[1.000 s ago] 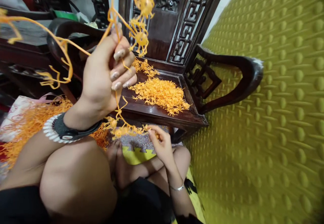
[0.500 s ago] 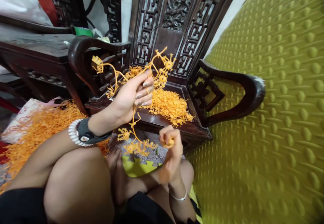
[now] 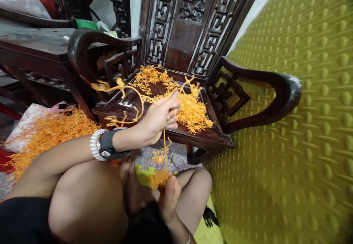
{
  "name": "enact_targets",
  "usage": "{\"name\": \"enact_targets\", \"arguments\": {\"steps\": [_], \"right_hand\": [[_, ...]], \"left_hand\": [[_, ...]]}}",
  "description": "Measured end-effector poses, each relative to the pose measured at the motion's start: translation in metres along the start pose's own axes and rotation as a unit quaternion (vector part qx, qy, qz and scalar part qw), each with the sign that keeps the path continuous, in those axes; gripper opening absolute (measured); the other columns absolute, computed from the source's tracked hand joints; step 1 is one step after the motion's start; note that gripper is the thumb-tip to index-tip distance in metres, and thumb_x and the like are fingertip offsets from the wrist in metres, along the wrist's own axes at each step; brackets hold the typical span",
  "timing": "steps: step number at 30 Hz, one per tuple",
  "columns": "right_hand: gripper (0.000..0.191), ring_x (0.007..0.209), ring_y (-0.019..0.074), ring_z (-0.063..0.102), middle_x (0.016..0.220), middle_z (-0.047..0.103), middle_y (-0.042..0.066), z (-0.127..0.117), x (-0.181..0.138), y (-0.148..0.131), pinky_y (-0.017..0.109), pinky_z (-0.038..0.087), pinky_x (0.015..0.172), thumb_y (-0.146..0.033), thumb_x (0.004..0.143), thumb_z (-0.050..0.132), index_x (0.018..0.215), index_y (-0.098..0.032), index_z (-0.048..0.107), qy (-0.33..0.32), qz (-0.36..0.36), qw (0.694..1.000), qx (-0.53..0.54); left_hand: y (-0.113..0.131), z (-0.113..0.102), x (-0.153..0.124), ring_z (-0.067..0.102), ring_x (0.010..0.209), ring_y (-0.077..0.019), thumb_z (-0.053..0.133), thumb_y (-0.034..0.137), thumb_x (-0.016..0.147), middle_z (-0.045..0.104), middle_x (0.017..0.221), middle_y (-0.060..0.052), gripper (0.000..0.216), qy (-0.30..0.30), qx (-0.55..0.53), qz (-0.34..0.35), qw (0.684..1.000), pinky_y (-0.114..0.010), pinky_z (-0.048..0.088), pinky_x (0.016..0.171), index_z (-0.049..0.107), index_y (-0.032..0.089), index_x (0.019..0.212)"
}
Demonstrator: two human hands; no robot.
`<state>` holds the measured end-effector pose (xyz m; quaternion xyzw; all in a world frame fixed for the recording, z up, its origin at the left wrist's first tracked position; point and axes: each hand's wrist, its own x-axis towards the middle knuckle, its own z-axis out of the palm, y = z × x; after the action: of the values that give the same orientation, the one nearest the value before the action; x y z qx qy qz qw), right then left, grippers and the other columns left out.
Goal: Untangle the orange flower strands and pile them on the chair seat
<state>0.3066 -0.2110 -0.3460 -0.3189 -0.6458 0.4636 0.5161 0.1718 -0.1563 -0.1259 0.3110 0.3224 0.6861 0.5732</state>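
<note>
My left hand [image 3: 162,118], above the front of the chair seat, is closed on a branched orange plastic strand [image 3: 142,99]. Small spiky, spider-like pieces sit at some of its tips. One branch hangs down between my knees, taut toward my right hand [image 3: 170,198]. That hand is closed on an orange spiky cluster [image 3: 158,179] at the branch's low end; motion blurs the cluster, and the fingers partly hide it. Beyond my left hand, a heap of loose orange spiky pieces [image 3: 194,115] lies on the seat, with a smaller heap [image 3: 153,77] farther back.
The dark carved wooden chair [image 3: 176,135] stands before me, its armrests on both sides. At left, a bag [image 3: 27,128] sits by a mass of thin orange stems [image 3: 60,131]. A yellow-green bumpy mat [image 3: 278,163] rises on the right. A dark wooden table [image 3: 35,49] stands at left.
My right hand has moved down and left, and it now grips the cluster on the hanging branch. My left hand has shifted right and slightly down with the strand.
</note>
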Motion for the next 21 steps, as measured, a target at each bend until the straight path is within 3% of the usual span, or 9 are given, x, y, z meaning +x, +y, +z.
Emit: {"name": "enact_targets", "arguments": {"steps": [1,3,5,7,12,14,17,21], "right_hand": [[0.051,0.047,0.0128,0.037,0.052,0.037,0.000,-0.001,-0.019,0.011,0.029,0.032,0.047,-0.049,0.097,0.020,0.059,-0.021,0.037,0.020,0.028,0.999,0.007],[0.054,0.042,0.0135,0.033,0.047,0.031,0.000,-0.006,-0.054,0.034,0.030,0.029,0.043,-0.056,0.094,0.022,0.053,-0.022,0.032,0.013,0.058,0.998,0.008],[0.055,0.039,0.0149,0.030,0.045,0.029,-0.001,-0.016,-0.080,0.054,0.031,0.025,0.039,-0.064,0.089,0.029,0.052,-0.024,0.031,-0.044,0.141,0.989,-0.020],[0.055,0.040,0.0149,0.033,0.046,0.031,-0.001,-0.029,-0.090,0.066,0.030,0.028,0.040,-0.067,0.088,0.032,0.054,-0.024,0.034,-0.082,0.210,0.973,-0.046],[0.054,0.056,0.0123,0.046,0.058,0.049,0.000,-0.046,-0.048,0.060,0.026,0.042,0.059,-0.061,0.090,0.038,0.066,-0.017,0.054,-0.190,0.235,0.952,-0.055],[0.048,0.058,0.0115,0.048,0.066,0.057,0.001,-0.044,-0.022,0.048,0.025,0.042,0.060,-0.058,0.089,0.044,0.088,-0.015,0.063,-0.217,0.229,0.949,-0.030],[0.045,0.066,0.0112,0.050,0.081,0.063,0.003,-0.035,0.008,0.025,0.024,0.042,0.063,-0.051,0.090,0.050,0.120,-0.017,0.058,-0.212,0.176,0.961,0.027],[0.042,0.052,0.0093,0.039,0.060,0.049,-0.001,-0.021,0.034,0.003,0.022,0.034,0.051,-0.054,0.088,0.050,0.100,-0.017,0.065,-0.192,0.132,0.968,0.088]], "left_hand": [[0.003,0.001,0.001,0.013,0.031,-0.0030,0.040,0.018,0.097,0.022,0.039,0.010,0.041,0.000,-0.002,0.011,1.000,-0.014,0.015,0.034,0.036,0.016,0.056],[0.017,0.002,-0.001,0.010,0.030,-0.0040,0.030,0.018,0.100,0.019,0.038,0.009,0.046,0.013,-0.019,0.098,0.995,-0.016,0.014,0.034,0.034,0.016,0.054],[0.033,0.004,-0.006,0.006,0.030,-0.0048,0.019,0.024,0.102,0.015,0.038,0.007,0.053,0.017,-0.027,0.191,0.981,-0.017,0.012,0.033,0.030,0.017,0.051],[0.044,0.006,-0.012,0.005,0.029,-0.0048,0.015,0.029,0.103,0.013,0.038,0.007,0.055,-0.002,-0.006,0.223,0.975,-0.018,0.010,0.032,0.028,0.017,0.051],[0.040,0.014,-0.019,0.006,0.028,-0.0034,0.017,0.034,0.104,0.014,0.039,0.008,0.055,-0.059,0.049,0.186,0.980,-0.018,0.010,0.032,0.029,0.018,0.052],[0.036,0.015,-0.018,0.007,0.028,-0.0032,0.017,0.033,0.104,0.015,0.039,0.008,0.056,-0.089,0.060,0.181,0.978,-0.018,0.010,0.033,0.031,0.018,0.052],[0.034,0.015,-0.016,0.008,0.028,-0.0035,0.022,0.033,0.104,0.016,0.039,0.008,0.055,-0.103,0.069,0.170,0.978,-0.020,0.010,0.035,0.033,0.018,0.052],[0.033,0.012,-0.013,0.006,0.030,-0.0034,0.026,0.037,0.103,0.015,0.038,0.008,0.055,-0.090,0.064,0.144,0.983,-0.020,0.008,0.036,0.033,0.017,0.052]]}}
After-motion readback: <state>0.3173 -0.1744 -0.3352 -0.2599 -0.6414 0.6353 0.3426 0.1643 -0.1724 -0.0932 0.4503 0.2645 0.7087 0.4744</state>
